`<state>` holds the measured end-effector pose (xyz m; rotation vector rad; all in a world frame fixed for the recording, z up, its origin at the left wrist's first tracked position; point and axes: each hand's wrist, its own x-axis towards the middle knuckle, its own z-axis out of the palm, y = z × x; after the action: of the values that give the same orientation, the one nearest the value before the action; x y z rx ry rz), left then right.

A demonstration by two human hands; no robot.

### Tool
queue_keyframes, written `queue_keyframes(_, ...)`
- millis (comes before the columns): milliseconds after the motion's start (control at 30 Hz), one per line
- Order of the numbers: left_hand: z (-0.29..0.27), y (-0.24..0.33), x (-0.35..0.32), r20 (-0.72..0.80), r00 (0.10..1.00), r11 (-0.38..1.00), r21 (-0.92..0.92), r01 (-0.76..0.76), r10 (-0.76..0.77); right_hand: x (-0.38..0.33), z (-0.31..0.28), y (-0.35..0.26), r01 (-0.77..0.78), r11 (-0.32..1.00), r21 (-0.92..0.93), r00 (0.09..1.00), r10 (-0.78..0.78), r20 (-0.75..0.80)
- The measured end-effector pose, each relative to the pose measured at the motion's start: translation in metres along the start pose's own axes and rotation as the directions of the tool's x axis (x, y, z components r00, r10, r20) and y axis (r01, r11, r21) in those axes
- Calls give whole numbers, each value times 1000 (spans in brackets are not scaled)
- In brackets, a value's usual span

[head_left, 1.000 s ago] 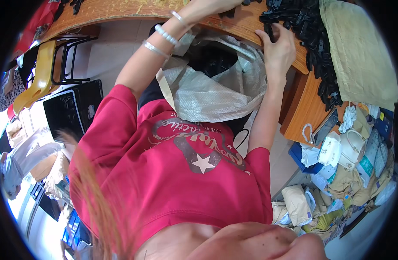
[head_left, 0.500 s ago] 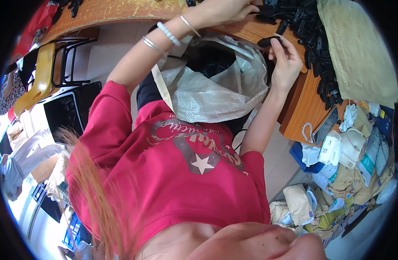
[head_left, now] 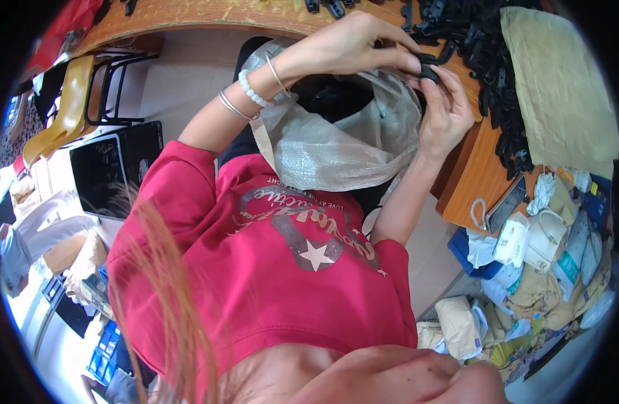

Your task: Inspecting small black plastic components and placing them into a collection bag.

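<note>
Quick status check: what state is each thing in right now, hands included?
left hand: pinching the small black part
right hand: gripping the same part
small black part: held between both hands
woven sack: mouth open, hanging below the hands
pile of black parts: loose on the wooden table

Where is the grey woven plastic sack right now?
In the head view, the grey woven plastic sack hangs open at centre, below both hands, against the wooden table edge.

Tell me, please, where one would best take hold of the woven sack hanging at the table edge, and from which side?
Probably by the rim of the woven sack, from above. Its mouth gapes upward below the wooden table, while the cloth body sags loose. The left hand and right hand pinch a small black part just over that opening.
</note>
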<state>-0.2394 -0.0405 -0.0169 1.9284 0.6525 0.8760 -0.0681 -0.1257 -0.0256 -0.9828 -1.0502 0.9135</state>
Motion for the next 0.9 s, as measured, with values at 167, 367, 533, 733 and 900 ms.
queue_keyframes(167, -14, 13, -4, 223, 939, 931, -198, 308, -263, -4, 7, -3, 1, 992, -126, 998, -10, -69)
queue_keyframes(367, -11, 9, -12, 188, 940, 833, -437, 339, -284, -3, 10, 4, -31, 975, -220, 999, 24, -32)
queue_keyframes(533, -4, 7, -7, 39, 994, 991, -86, 107, -104, -4, 16, 8, 16, 934, -356, 997, -41, -63)
queue_keyframes(733, 9, -5, -15, -40, 998, 990, 135, 49, -44, 0, 8, 32, -41, 930, -364, 998, 23, -55)
queue_keyframes(900, 35, -7, -4, -73, 990, 992, 63, -113, 117, 5, -23, 22, 195, 805, -560, 980, -183, 78)
